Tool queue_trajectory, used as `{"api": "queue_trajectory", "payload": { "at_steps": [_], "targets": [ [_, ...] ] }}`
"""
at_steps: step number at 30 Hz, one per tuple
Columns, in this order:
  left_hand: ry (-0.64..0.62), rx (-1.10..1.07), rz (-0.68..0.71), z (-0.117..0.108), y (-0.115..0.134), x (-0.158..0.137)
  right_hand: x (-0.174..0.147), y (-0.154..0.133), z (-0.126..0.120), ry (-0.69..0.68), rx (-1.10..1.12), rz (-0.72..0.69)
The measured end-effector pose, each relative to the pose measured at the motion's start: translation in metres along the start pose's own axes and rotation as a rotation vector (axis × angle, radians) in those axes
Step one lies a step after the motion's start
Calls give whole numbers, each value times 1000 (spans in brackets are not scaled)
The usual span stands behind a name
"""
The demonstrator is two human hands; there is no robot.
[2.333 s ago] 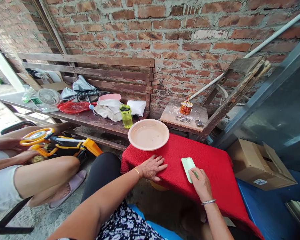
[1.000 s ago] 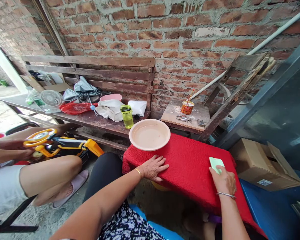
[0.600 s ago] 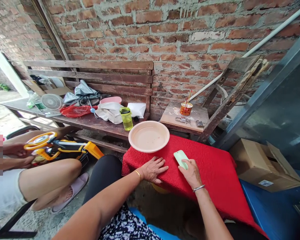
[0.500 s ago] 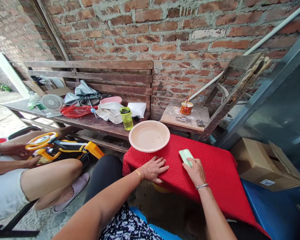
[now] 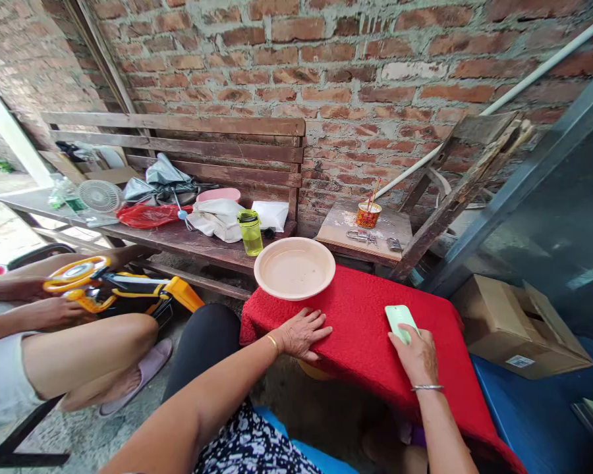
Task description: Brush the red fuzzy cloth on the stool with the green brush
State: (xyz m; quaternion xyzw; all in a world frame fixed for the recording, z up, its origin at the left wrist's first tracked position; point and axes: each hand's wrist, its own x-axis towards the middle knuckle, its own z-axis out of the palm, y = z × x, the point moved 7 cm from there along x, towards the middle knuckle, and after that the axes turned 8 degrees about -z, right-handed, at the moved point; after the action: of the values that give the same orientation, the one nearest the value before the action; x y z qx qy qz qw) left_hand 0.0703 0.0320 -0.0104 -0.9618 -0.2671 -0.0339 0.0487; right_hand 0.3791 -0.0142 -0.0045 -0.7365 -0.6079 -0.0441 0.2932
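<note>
A red cloth lies over a low table in front of me. My left hand rests on the cloth near its front edge, fingers spread, holding nothing. Farther right, my right hand is closed on a pale green rectangular block with rounded corners, held low over the cloth. Whether its underside touches the cloth, and what that underside looks like, is hidden. A pale pink basin, with what looks like water in it, stands at the table's back left corner, just beyond my left hand.
Behind runs a wooden bench with a yellow-green bottle, bags and a small fan. A chair bears a red-gold cup and padlocks. On the right sits a cardboard box. Another person's hands hold a yellow-black object.
My right hand has slid to the right across the red cloth with the pale green block. My left hand stays in place.
</note>
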Motion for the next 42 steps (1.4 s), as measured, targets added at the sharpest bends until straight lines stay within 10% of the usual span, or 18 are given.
{"api": "queue_trajectory", "payload": {
  "at_steps": [10, 21, 42],
  "targets": [
    [22, 9, 11, 1, 1, -1, -4, 49, -25, 26, -125, 300],
    [33, 4, 10, 0, 1, -1, -3, -61, 20, -62, 248, -96],
    [39, 6, 17, -2, 2, -1, -1, -51, 25, -51, 282, -28]
  ]
}}
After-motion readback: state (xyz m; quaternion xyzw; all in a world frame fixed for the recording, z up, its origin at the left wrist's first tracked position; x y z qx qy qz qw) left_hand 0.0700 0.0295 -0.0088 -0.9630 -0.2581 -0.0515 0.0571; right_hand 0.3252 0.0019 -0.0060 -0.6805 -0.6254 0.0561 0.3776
